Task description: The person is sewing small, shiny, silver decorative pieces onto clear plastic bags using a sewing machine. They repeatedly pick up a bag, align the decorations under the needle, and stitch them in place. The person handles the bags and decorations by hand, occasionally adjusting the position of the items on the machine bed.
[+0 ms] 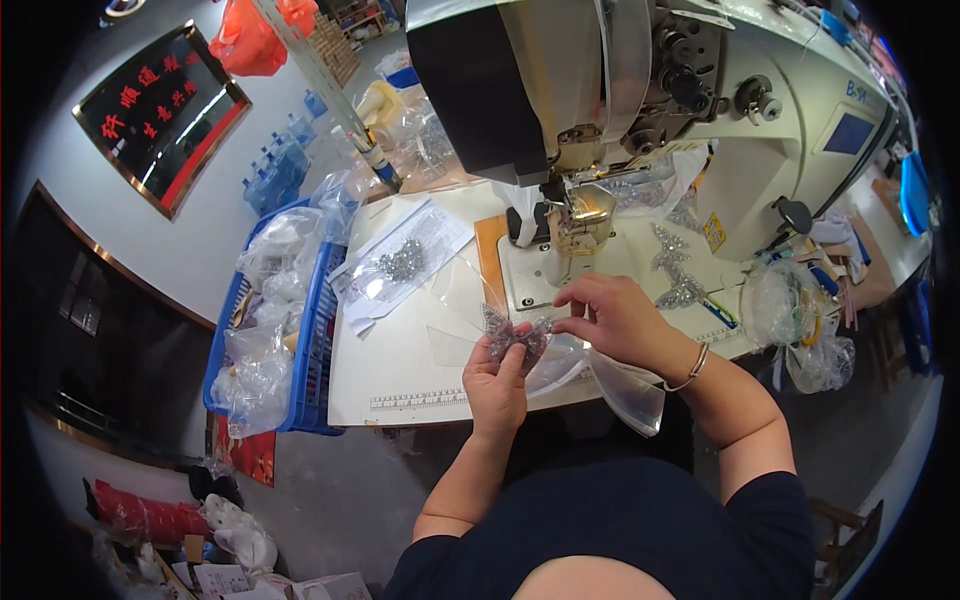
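My left hand (497,392) grips a silvery, glittering bow-shaped piece (512,338) between thumb and fingers, just above the front edge of the sewing table (400,362). At the bow's right tip is my right hand (612,318), its thumb and fingers drawn together on that edge; the exact pinch is partly hidden. Behind both hands stands the head of a large sewing machine (583,225). Clear plastic sheeting (630,390) lies below my right hand, over the table's edge.
Glittery pieces (402,262) lie on white paper (440,228) at the left, and more sparkling pieces (676,265) sit at the right beside green-handled snips (720,312). A blue basket (318,345) of plastic bags adjoins the table's left side. A clear plastic bag (785,305) hangs at the right.
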{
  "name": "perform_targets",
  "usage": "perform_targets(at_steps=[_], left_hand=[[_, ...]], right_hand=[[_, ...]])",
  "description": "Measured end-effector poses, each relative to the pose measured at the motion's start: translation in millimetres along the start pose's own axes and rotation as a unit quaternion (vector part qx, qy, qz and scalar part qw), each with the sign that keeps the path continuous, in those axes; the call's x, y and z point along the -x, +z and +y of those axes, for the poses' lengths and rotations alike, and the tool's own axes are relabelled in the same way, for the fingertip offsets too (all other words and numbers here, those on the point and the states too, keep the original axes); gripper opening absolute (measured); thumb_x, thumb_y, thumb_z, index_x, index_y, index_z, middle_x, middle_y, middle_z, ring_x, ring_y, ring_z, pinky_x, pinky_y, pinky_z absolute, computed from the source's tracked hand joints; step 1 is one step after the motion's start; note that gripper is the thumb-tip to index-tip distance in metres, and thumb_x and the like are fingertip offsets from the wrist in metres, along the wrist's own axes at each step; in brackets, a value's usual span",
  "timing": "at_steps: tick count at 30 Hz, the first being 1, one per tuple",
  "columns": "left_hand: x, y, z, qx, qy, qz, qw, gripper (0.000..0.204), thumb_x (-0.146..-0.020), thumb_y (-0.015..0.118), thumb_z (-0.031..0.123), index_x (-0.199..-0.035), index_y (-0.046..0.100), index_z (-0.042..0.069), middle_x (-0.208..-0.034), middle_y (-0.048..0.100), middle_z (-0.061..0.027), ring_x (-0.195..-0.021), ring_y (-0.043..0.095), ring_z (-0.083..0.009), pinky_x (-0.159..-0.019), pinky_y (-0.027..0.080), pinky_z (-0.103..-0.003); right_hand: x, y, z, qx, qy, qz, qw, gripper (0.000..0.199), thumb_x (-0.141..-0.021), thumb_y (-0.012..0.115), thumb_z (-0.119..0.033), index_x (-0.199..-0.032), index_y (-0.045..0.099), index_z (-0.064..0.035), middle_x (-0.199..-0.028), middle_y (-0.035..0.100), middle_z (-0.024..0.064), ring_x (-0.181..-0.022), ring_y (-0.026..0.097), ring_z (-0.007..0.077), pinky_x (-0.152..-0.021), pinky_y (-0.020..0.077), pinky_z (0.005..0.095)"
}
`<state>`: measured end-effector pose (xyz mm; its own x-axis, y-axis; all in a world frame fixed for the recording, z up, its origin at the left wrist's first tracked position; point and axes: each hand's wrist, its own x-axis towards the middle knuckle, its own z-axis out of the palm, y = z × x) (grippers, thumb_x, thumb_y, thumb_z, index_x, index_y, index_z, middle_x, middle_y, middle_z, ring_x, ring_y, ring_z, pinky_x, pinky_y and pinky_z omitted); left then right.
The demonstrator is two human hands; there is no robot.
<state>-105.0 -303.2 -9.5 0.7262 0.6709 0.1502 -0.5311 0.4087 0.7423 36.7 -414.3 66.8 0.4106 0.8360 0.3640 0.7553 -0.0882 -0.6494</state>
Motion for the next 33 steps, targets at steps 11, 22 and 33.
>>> perform_targets(at_steps=[11, 22, 33], left_hand=[[-9.8, -2.2, 1.8, 0.135, 0.023, 0.091, 0.986, 0.020, -0.089, 0.048, -0.004, -0.108, 0.052, 0.003, -0.110, 0.058, -0.0114, -0.095, 0.061, -0.0214, -0.083, 0.054, -0.036], [-12.6, -12.6, 20.4, -0.524, 0.546, -0.246, 0.606, 0.022, -0.074, 0.070, 0.008, -0.092, 0.058, 0.013, -0.096, 0.068, -0.0017, -0.109, 0.056, -0.0228, -0.100, 0.039, -0.043], [-11.3, -19.4, -3.5, -0.543, 0.411, -0.019, 0.732, 0.062, -0.078, 0.055, -0.007, -0.135, 0.038, 0.010, -0.134, 0.041, -0.0129, -0.125, 0.041, -0.0291, -0.108, 0.028, -0.045]], right_hand=[[28.9, 25.4, 33.5, -0.077, 0.077, 0.256, 0.961, 0.060, -0.068, 0.079, -0.018, -0.117, 0.048, -0.0045, -0.107, 0.050, 0.0105, -0.094, 0.052, 0.0215, -0.084, 0.0435, 0.0324], [41.3, 30.4, -11.2, -0.691, 0.171, -0.089, 0.696, 0.032, -0.087, 0.062, -0.017, -0.112, 0.058, 0.0025, -0.105, 0.062, 0.0093, -0.097, 0.058, 0.0137, -0.086, 0.0460, 0.0277], [25.3, 21.4, 9.5, -0.551, 0.217, -0.029, 0.805, 0.020, -0.085, 0.062, -0.009, -0.101, 0.064, 0.0025, -0.091, 0.066, 0.0068, -0.083, 0.060, 0.0119, -0.077, 0.0476, 0.0252]])
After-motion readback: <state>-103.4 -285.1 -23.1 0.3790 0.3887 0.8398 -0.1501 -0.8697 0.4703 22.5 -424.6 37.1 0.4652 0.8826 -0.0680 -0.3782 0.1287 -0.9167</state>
